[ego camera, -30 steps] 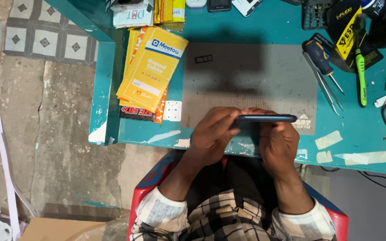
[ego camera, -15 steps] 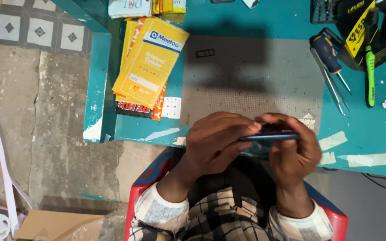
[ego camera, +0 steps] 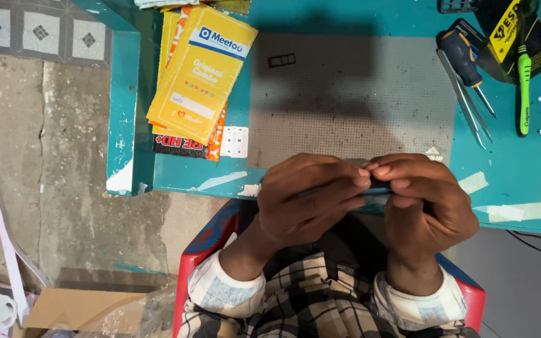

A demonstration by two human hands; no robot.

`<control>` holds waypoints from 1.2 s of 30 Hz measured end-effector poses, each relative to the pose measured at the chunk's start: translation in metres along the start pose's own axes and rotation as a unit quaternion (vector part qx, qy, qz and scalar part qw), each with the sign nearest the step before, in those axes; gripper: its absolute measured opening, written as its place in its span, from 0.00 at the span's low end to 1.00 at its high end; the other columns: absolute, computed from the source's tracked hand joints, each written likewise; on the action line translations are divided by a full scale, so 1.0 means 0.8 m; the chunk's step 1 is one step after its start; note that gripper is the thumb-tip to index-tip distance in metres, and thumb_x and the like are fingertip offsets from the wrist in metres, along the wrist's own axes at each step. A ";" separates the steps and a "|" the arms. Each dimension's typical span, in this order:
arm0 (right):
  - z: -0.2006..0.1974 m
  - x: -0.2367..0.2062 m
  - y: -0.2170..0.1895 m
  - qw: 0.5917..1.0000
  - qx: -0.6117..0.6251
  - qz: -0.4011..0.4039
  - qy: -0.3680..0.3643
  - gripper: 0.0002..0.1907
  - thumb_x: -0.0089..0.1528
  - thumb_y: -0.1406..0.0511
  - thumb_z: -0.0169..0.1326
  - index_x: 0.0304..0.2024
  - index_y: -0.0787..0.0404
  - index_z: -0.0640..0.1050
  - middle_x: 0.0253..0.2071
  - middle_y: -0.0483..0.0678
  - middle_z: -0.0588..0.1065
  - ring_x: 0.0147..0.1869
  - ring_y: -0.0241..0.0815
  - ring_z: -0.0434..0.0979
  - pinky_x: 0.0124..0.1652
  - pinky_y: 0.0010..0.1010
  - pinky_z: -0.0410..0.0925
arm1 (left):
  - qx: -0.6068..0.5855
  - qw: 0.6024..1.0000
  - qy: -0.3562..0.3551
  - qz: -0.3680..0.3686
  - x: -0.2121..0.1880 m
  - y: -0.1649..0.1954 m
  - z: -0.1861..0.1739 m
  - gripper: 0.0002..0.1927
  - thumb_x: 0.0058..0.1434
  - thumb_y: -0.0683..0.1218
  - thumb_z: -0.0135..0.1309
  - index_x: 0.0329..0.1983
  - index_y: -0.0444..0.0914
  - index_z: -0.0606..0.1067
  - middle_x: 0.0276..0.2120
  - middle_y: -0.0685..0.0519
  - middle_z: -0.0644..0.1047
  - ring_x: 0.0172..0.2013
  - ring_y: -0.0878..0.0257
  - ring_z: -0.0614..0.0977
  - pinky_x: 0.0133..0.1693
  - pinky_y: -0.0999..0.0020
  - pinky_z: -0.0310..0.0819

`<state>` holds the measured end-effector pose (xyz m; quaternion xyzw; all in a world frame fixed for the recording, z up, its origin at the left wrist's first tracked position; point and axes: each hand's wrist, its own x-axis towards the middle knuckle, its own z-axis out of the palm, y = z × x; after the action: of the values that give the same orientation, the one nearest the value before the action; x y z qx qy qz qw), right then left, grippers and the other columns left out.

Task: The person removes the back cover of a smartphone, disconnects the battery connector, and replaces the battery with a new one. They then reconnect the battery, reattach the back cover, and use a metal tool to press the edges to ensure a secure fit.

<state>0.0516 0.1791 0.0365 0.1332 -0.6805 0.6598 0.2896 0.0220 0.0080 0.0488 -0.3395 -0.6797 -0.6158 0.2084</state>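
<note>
Both my hands are closed around a thin dark blue phone, held edge-on over my lap just in front of the teal table. My left hand wraps its left part. My right hand covers its right part, and the fingertips of both hands meet over the middle. Most of the phone is hidden by my fingers. Beyond my hands lies a grey work mat with a small dark frame-shaped part on it.
A stack of yellow packets lies at the table's left. A blue-handled screwdriver, tweezers and a green toothbrush lie at the right. A red plastic chair is under me. Bare concrete floor with a cardboard box is at left.
My hands have closed in over the phone and drawn it slightly nearer my body. The phone was plainly visible edge-on before; now my fingers cover most of it.
</note>
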 end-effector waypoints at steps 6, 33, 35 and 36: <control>0.004 0.011 -0.002 0.999 -0.019 0.024 0.011 0.07 0.74 0.69 0.53 0.40 0.67 0.73 0.42 0.56 0.77 0.44 0.47 0.84 0.46 0.37 0.81 | 0.032 0.999 -0.013 -0.001 0.008 0.003 -0.003 0.10 0.65 0.38 0.64 0.48 0.37 0.79 0.46 0.53 0.80 0.47 0.58 0.86 0.46 0.67 0.82; -0.040 -0.031 0.084 0.986 -0.089 0.144 0.001 0.14 0.73 0.63 0.62 0.47 0.70 0.77 0.40 0.48 0.77 0.40 0.30 0.73 0.43 0.17 0.67 | 0.013 0.981 -0.029 -0.192 -0.025 -0.038 0.004 0.22 0.66 0.37 0.58 0.63 0.32 0.73 0.46 0.42 0.82 0.44 0.52 0.87 0.47 0.62 0.83; -0.040 -0.033 0.087 0.986 -0.031 0.160 0.023 0.14 0.73 0.63 0.61 0.47 0.70 0.77 0.39 0.47 0.77 0.39 0.29 0.73 0.42 0.17 0.67 | 0.052 0.978 -0.058 -0.193 -0.026 -0.038 0.004 0.21 0.63 0.38 0.60 0.60 0.30 0.75 0.43 0.41 0.82 0.42 0.50 0.87 0.45 0.61 0.81; -0.037 -0.032 0.085 0.985 0.023 0.169 0.038 0.14 0.73 0.62 0.60 0.49 0.70 0.77 0.39 0.47 0.78 0.39 0.29 0.72 0.42 0.16 0.66 | 0.060 0.981 -0.053 -0.179 -0.025 -0.036 0.003 0.18 0.64 0.38 0.61 0.56 0.30 0.76 0.43 0.42 0.82 0.42 0.50 0.86 0.45 0.61 0.81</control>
<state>0.0403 0.2088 -0.0349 -0.0016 -0.6662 0.7195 0.1964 0.0151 0.0057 0.0147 -0.2316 -0.7752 -0.5824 0.0783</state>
